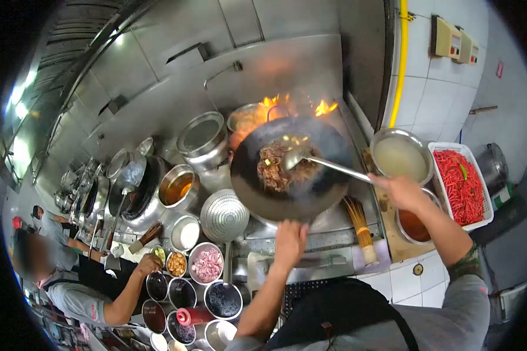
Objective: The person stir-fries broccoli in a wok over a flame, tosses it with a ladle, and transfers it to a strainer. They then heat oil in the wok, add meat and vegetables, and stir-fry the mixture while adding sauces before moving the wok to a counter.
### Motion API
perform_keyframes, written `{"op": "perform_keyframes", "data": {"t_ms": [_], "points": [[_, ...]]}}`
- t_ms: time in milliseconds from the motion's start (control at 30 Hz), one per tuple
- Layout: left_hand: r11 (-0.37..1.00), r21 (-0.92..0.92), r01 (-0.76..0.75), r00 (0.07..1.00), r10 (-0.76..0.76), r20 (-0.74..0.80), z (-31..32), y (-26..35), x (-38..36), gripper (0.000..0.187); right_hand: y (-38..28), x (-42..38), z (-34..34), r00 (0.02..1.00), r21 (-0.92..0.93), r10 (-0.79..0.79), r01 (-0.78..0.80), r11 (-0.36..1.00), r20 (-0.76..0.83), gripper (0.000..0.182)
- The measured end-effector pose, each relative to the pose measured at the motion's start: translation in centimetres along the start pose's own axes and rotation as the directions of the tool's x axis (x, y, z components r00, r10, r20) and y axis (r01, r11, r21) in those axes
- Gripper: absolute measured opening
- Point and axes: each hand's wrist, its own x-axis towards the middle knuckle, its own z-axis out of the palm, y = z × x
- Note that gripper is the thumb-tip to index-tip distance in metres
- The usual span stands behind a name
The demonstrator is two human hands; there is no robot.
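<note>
A large dark wok (257,196) stands over the burner, with flames licking up behind its far rim. Browned meat pieces (275,172) with some yellowish bits lie in it, and smoke rises from them. My left hand (291,243) is closed on the wok's near edge; the exact grip spot is partly hidden by my fingers. In my right hand (401,192) is the handle end of a metal ladle (339,168), its bowl resting down among the meat. A bamboo brush (360,228) lies just right of the wok.
Left of the wok are a perforated strainer (224,213), a pot of brown liquid (178,186) and several seasoning bowls. At right stand a bowl of cloudy liquid (400,157) and a basket of red chillies (459,187). A co-worker's hand (149,264) reaches over the bowls.
</note>
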Motion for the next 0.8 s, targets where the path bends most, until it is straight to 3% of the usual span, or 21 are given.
{"op": "perform_keyframes", "data": {"t_ms": [67, 100, 133, 200, 300, 333, 500, 600, 633, 667, 733, 767, 800], "points": [[0.998, -0.069, -0.007, 1.0, 0.005, -0.025, -3.3, 3.3, -2.3, 0.016, 3.2, -1.6, 2.0, 0.959, -0.065, -0.162, 0.15, 0.986, -0.232, 0.065], [1.0, 0.006, -0.029, 0.998, 0.029, -0.049, -4.0, 3.6, -1.2, 0.016, 4.8, -1.8, 1.5, 0.899, -0.012, -0.315, 0.327, 0.945, -0.303, 0.063], [0.997, 0.07, -0.018, 0.998, 0.022, -0.051, -4.5, 4.3, -1.1, 0.016, 4.7, -1.9, -0.2, 0.964, 0.167, -0.209, 0.236, 0.957, -0.162, 0.063], [0.983, -0.11, 0.147, 0.987, -0.153, -0.046, -6.0, 4.7, 2.4, 0.017, 3.8, -1.9, -3.1, 0.979, 0.459, -0.043, -0.055, 0.887, 0.201, 0.062], [0.976, -0.144, 0.166, 0.981, -0.179, -0.079, -5.8, 4.4, 3.8, 0.016, 3.4, -0.8, -6.0, 0.946, 0.377, -0.177, 0.065, 0.924, 0.272, 0.059], [0.974, -0.157, 0.165, 0.982, -0.177, -0.064, -5.8, 4.5, 4.0, 0.016, 4.3, -0.2, -5.2, 0.934, 0.326, -0.297, 0.223, 0.919, 0.197, 0.061], [0.981, -0.121, 0.154, 0.984, -0.163, -0.072, -1.7, 1.4, 4.1, 0.014, 1.2, 2.9, -0.9, 0.974, 0.243, -0.08, 0.027, 0.97, 0.213, 0.063], [0.993, -0.016, 0.115, 0.993, -0.115, -0.007, -0.1, 0.9, -1.1, 0.015, -0.5, 1.2, 0.6, 0.999, -0.061, -0.018, 0.016, 0.998, -0.029, 0.063], [0.996, -0.013, 0.085, 0.996, -0.085, 0.021, -0.7, 1.5, -2.7, 0.016, -1.7, 0.0, -1.1, 1.0, -0.055, 0.021, -0.021, 0.998, -0.003, 0.061], [0.995, -0.103, 0.009, 1.0, -0.011, -0.014, -2.2, 2.7, -3.5, 0.016, -0.3, 0.1, -0.9, 0.997, 0.005, -0.05, 0.05, 0.999, -0.056, 0.061], [0.998, -0.029, 0.057, 0.998, -0.057, 0.008, -4.8, 4.9, -2.1, 0.016, 3.8, -1.1, 0.2, 0.976, 0.115, -0.186, 0.199, 0.973, -0.113, 0.06], [0.988, -0.083, 0.127, 0.991, -0.129, -0.024, -6.3, 5.9, -0.7, 0.016, 3.2, -1.3, -1.1, 0.988, 0.268, -0.152, 0.149, 0.952, -0.012, 0.063], [0.977, -0.13, 0.169, 0.98, -0.181, -0.08, -7.1, 5.8, 1.8, 0.017, 3.0, -1.6, -1.9, 0.986, 0.289, -0.154, 0.127, 0.949, 0.071, 0.063]]}}
